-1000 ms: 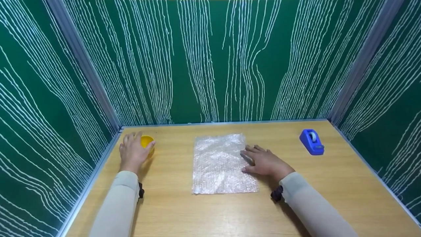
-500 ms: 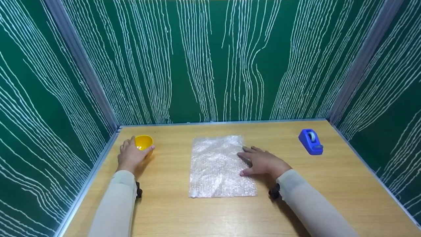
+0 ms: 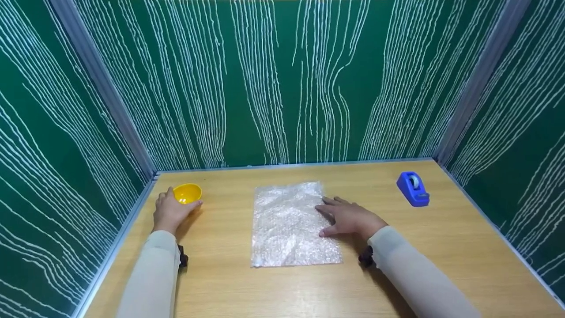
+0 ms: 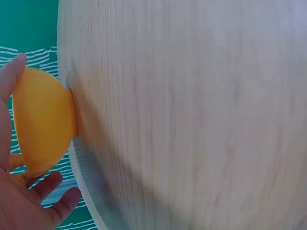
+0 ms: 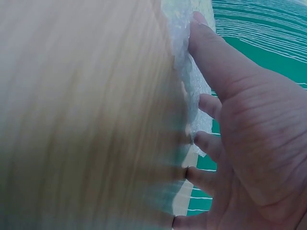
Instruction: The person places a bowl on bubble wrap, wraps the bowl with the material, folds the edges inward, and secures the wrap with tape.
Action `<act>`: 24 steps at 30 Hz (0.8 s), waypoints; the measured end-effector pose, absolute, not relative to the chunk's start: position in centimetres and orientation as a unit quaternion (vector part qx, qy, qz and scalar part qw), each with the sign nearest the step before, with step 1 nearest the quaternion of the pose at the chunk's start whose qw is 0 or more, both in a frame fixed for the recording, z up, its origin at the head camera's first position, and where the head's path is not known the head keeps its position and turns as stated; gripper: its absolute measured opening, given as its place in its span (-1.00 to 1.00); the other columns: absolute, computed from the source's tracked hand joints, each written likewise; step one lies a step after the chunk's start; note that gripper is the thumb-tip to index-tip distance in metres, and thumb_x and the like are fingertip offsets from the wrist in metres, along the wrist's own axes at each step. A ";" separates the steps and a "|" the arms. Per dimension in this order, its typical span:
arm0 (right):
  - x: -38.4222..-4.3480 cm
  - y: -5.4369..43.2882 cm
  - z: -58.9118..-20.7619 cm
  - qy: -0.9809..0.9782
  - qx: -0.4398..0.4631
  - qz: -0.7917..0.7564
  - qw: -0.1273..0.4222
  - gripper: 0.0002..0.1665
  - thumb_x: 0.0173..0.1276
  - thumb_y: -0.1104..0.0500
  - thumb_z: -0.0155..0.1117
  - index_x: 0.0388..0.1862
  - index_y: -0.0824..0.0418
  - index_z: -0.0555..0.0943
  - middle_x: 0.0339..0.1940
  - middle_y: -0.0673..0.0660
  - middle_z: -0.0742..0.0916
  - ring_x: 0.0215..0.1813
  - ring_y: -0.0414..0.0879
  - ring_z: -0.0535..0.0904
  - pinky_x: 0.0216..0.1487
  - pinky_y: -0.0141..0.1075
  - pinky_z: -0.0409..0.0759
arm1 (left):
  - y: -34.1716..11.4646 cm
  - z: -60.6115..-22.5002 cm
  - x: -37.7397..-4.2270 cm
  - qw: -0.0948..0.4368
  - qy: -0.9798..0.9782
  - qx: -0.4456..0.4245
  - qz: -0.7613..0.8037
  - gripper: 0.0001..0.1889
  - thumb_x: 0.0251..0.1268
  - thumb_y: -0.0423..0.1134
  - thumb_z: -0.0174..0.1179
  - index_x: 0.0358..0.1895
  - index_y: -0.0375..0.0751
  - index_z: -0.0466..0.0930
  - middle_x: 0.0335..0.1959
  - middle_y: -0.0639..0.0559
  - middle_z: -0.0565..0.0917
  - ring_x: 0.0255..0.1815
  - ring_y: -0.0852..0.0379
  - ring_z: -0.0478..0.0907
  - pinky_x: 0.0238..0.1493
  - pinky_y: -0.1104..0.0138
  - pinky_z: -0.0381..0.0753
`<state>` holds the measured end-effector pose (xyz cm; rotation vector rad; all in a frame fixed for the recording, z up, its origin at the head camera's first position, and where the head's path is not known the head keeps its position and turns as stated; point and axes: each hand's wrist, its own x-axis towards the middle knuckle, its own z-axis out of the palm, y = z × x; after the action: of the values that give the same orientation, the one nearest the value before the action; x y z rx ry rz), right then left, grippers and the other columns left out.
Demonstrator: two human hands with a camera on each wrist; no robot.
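A yellow bowl [image 3: 188, 193] stands upright at the far left of the wooden table. My left hand [image 3: 170, 212] holds it from the near left, thumb on one side of the rim and fingers on the other. In the left wrist view the bowl [image 4: 43, 120] has its foot at the tabletop. A rectangular sheet of bubble wrap [image 3: 287, 229] lies flat in the middle. My right hand [image 3: 353, 218] rests at its right edge with fingers spread. The right wrist view shows the thumb against the bubble wrap [image 5: 178, 33] and fingertips down near its edge.
A blue tape dispenser [image 3: 412, 190] with a roll of tape stands at the far right of the table [image 3: 265, 291]. Green panels [image 3: 247, 145] with wavy white lines enclose the back and both sides.
My left hand has shifted back slightly and to the left, so more of the yellow bowl shows. The right hand keeps its place at the bubble wrap's edge. The head view has shifted slightly.
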<state>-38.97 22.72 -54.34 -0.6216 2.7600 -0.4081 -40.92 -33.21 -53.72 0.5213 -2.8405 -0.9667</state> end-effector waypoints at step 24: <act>-38.8 22.8 -54.0 0.954 -0.230 -0.131 0.143 0.18 0.42 -0.54 0.48 0.88 -0.20 0.29 0.97 0.08 0.17 0.94 0.36 -0.02 0.81 0.55 0.01 | -33.0 -53.2 -39.7 0.056 -0.901 0.178 -0.391 0.27 0.17 0.20 0.72 0.74 -0.46 0.19 0.60 -0.36 0.31 0.54 -0.35 0.39 0.81 -0.20 0.34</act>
<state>-38.82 22.78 -53.98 -0.6621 2.7512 -0.3793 -39.68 -32.98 -53.19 0.5394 -2.7351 -1.1867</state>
